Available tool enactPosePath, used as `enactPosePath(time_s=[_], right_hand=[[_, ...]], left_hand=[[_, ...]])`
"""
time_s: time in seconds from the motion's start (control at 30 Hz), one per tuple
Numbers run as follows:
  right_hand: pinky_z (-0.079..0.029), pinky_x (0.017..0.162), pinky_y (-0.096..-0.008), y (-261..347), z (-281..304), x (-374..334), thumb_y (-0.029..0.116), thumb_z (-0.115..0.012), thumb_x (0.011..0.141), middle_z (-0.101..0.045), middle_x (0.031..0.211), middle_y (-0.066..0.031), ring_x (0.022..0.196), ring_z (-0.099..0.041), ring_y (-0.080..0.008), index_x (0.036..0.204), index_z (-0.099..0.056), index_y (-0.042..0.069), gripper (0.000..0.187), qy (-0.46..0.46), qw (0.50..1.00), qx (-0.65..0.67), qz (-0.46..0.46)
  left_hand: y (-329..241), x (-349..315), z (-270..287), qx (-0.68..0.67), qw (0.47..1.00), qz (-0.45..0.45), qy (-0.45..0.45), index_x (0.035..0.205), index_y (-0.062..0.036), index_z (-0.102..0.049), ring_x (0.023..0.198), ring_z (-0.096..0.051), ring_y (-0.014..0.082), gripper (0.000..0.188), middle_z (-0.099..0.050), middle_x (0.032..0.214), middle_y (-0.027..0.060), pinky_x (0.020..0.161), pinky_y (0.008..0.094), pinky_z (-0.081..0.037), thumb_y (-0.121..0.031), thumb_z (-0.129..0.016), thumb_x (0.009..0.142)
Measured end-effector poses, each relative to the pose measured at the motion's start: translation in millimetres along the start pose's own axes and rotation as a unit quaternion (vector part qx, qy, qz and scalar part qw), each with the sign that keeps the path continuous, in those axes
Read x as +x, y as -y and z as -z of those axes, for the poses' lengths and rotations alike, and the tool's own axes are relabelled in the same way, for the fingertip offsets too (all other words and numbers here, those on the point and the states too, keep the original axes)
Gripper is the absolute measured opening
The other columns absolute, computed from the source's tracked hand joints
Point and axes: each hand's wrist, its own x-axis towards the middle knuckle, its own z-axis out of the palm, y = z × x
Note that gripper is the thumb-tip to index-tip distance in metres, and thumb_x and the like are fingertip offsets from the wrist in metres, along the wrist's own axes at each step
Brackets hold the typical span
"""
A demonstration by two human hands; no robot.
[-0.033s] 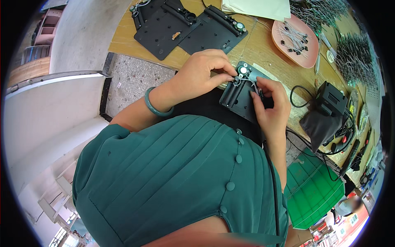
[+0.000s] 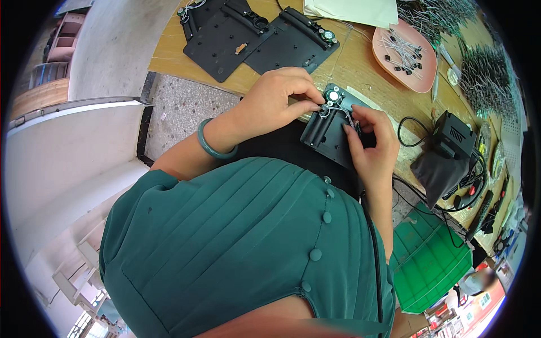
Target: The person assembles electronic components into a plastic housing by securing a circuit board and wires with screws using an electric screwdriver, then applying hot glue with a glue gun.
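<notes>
A small black panel [image 2: 338, 145] rests tilted at the table's edge, over my lap, between my two hands. It carries a black tube along one side and a round green-and-white part [image 2: 333, 96] at its far end. Thin white wires [image 2: 340, 108] run across it. My left hand [image 2: 280, 97] comes in from the left, thumb and forefinger pinched on the wire beside the round part. On the right, my right hand [image 2: 373, 141] has its thumb and fingers bent round the panel's right edge, at the wire's other stretch; its fingertips partly hide what they grip.
Several similar black panels [image 2: 225, 53] lie at the table's far left. A pink plate [image 2: 420, 84] holds short wires with black ends. Wire bundles [image 2: 487, 73], a black boxy device [image 2: 453, 135] and cables stand to the right. Below them is a green crate [image 2: 431, 259].
</notes>
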Motion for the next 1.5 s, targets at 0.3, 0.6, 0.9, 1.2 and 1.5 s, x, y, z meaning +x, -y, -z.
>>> enactPosePath(time_s=[0.3, 0.6, 0.9, 1.2, 1.5], right_hand=[[-0.046, 0.065, -0.0256, -5.6, 1.6, 1.4, -0.003, -0.07, 0.074, -0.064, 0.085, -0.0069, 0.073, -0.058, -0.0153, 0.1, -0.066, 0.003, 0.027, -0.005, 0.998, 0.039, -0.048], [-0.046, 0.066, -0.0256, -9.8, 0.3, 0.6, -0.003, -0.07, 0.075, -0.064, 0.085, -0.0068, 0.072, -0.058, -0.0153, 0.099, -0.066, 0.003, 0.025, -0.009, 0.998, 0.051, -0.044], [-0.046, 0.065, -0.026, -10.1, 1.8, 0.7, -0.003, -0.07, 0.075, -0.064, 0.086, -0.0073, 0.073, -0.059, -0.0162, 0.099, -0.067, 0.003, 0.025, -0.008, 0.999, 0.042, -0.029], [-0.046, 0.065, -0.0259, -9.8, 2.4, 1.5, -0.004, -0.07, 0.075, -0.064, 0.086, -0.0076, 0.073, -0.059, -0.0165, 0.099, -0.066, 0.003, 0.025, -0.014, 0.999, 0.04, -0.02], [-0.047, 0.065, -0.0259, -8.1, 1.7, 1.2, -0.004, -0.07, 0.075, -0.064, 0.086, -0.0079, 0.074, -0.06, -0.0171, 0.098, -0.066, 0.002, 0.024, -0.015, 0.999, 0.039, -0.019]], left_hand=[[0.2, 1.7, 1.5, 0.035, 0.999, -0.021, 0.027, 0.085, -0.0019, -0.069, 0.078, -0.062, 0.0199, 0.005, -0.065, 0.083, 0.0066, 0.07, 0.03, -0.048, -0.003, -0.069, 0.08], [0.0, 2.0, -1.1, 0.035, 0.999, -0.016, 0.021, 0.084, -0.0022, -0.068, 0.078, -0.062, 0.0194, 0.003, -0.065, 0.083, 0.0063, 0.07, 0.0296, -0.049, -0.003, -0.067, 0.082], [2.1, 2.4, 0.4, 0.03, 0.999, -0.014, 0.033, 0.087, -0.0022, -0.068, 0.079, -0.062, 0.0194, 0.006, -0.065, 0.083, 0.0063, 0.07, 0.0296, -0.048, -0.004, -0.068, 0.081], [1.1, 1.7, -0.6, 0.042, 0.998, -0.033, 0.032, 0.088, -0.0021, -0.069, 0.079, -0.062, 0.0199, 0.008, -0.066, 0.084, 0.0067, 0.07, 0.0296, -0.049, -0.004, -0.069, 0.08], [3.2, -0.4, -3.8, 0.015, 0.999, -0.033, -0.002, 0.086, -0.0029, -0.069, 0.079, -0.063, 0.0246, 0.007, -0.066, 0.084, 0.0082, 0.07, 0.0331, -0.05, -0.006, -0.069, 0.08]])
